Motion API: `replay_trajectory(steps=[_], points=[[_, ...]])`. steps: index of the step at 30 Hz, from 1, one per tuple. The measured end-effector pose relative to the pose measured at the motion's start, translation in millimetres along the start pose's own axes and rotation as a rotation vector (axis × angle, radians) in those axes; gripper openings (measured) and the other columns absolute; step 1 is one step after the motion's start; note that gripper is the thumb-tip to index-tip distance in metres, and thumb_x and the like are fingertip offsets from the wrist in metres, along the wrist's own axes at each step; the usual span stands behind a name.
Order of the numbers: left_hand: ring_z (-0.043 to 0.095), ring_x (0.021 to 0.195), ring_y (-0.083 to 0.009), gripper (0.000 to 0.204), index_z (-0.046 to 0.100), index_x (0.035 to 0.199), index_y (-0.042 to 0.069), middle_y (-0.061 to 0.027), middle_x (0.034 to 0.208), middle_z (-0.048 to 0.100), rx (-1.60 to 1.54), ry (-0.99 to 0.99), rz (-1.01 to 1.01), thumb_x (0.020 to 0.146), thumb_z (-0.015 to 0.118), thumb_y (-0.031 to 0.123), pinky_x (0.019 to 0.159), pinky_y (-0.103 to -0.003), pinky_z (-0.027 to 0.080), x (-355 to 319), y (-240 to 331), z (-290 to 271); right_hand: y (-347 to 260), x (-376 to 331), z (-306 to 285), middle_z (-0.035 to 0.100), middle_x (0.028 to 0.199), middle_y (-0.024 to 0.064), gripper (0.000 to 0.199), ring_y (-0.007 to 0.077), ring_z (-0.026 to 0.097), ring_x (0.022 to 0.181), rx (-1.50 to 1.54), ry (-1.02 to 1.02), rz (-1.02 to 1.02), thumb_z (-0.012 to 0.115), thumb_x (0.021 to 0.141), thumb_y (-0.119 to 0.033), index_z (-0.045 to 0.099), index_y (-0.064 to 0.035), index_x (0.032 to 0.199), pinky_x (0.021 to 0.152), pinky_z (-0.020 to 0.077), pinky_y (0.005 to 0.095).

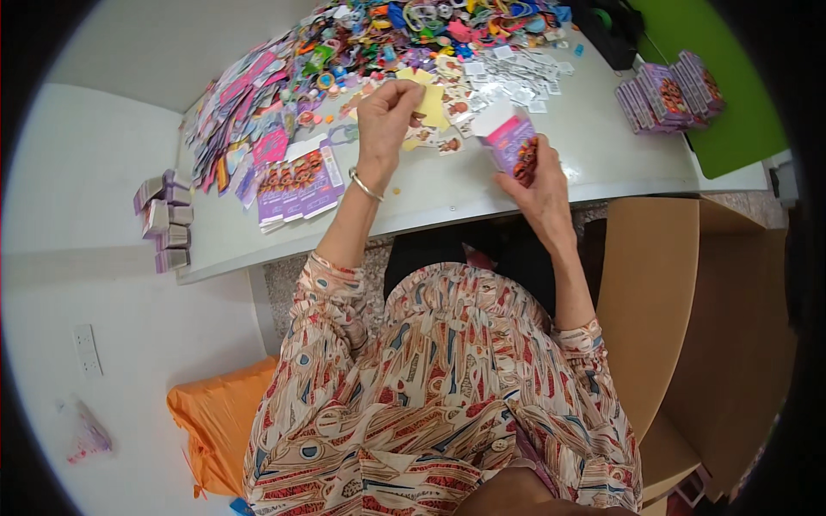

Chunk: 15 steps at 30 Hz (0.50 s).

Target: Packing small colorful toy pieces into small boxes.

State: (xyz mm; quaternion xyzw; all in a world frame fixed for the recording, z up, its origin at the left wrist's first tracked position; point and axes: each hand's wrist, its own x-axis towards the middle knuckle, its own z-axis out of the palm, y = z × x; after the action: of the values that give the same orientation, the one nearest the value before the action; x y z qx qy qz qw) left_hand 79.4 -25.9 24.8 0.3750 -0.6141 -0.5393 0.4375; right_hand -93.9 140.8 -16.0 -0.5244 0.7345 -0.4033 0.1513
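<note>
The white table [482, 185] is sitting bare near its front edge. I'm seeing the right hand [538, 185] gripping a small purple box [514, 144], and the left hand [387, 116] pinching a small yellow piece [428, 101].

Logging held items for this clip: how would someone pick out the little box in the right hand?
Start at the white table's front edge. Just above it the right hand holds the small purple box. Unlike the flat purple cartons lying further left, it is folded up, its white flap open.
</note>
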Motion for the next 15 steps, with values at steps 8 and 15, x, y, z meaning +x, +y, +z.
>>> replay_trajectory(steps=[8, 15], points=[[0.060, 0.082, -0.0096, 0.031, 0.065, 0.110, -0.003, -0.0035, 0.093, 0.066, 0.386, 0.041, 0.041, 0.087, 0.068, 0.019, 0.075, -0.025, 0.048, 38, -16, -75, 15, 6, -24, 0.058, 0.106, 0.0105, 0.072, 0.0154, 0.057, 0.093, 0.413, 0.138, 0.141, 0.079, 0.079, -0.018, 0.039, 0.0099, 0.132, 0.082, 0.0518, 0.0288], [0.059, 0.081, -0.0122, 0.029, 0.069, 0.105, 0.002, -0.0041, 0.095, 0.069, 0.467, -0.404, 0.162, 0.084, 0.070, 0.024, 0.074, -0.024, 0.046, 41, -43, 12, 21, 11, -40, 0.059, 0.103, 0.0085, 0.067, 0.0128, 0.057, 0.087, 0.614, 0.308, 0.205, 0.079, 0.079, -0.016, 0.042, 0.0077, 0.130, 0.074, 0.0510, 0.0257]])
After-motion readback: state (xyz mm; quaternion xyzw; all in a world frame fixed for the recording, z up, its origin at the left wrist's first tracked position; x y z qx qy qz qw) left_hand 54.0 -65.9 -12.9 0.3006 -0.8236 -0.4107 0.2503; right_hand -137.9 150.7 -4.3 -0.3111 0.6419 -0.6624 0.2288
